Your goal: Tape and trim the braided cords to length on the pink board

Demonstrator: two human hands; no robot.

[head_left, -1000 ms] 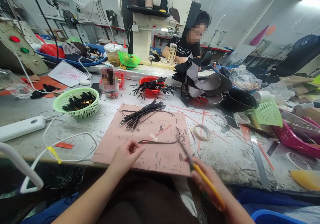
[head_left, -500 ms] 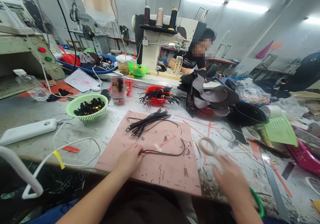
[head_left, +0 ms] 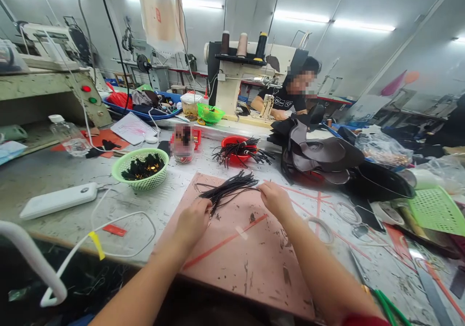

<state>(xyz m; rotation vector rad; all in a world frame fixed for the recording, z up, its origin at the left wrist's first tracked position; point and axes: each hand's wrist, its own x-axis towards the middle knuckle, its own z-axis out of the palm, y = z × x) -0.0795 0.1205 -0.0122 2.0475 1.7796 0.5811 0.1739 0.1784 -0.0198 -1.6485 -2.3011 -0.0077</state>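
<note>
On the pink mat [head_left: 250, 263] lies a bundle of thin black cords [head_left: 232, 186]. My left hand [head_left: 194, 219] is closed at the bundle's lower left end, fingers pinched round a cord; the exact grip is partly hidden. To the right, the fingertips of my right hand [head_left: 274, 200] pinch a black cord [head_left: 240, 193] that runs along the bundle's near side. A pink strip [head_left: 218, 246] with a pale piece of tape [head_left: 241, 232] crosses the mat below my hands. Green-handled scissors [head_left: 387, 304] lie beside my right forearm.
A green basket [head_left: 140, 186] of black pieces stands left, and a red bowl [head_left: 236, 160] of cords behind the mat. Tape rolls [head_left: 321, 230] and a metal ruler [head_left: 432, 292] lie right. Across the table, a person [head_left: 286, 96] sits by a sewing machine [head_left: 236, 84].
My right hand has come from the right side of the table to the cord. My left hand has moved up to the bundle with the cord, whose wide loop has gone.
</note>
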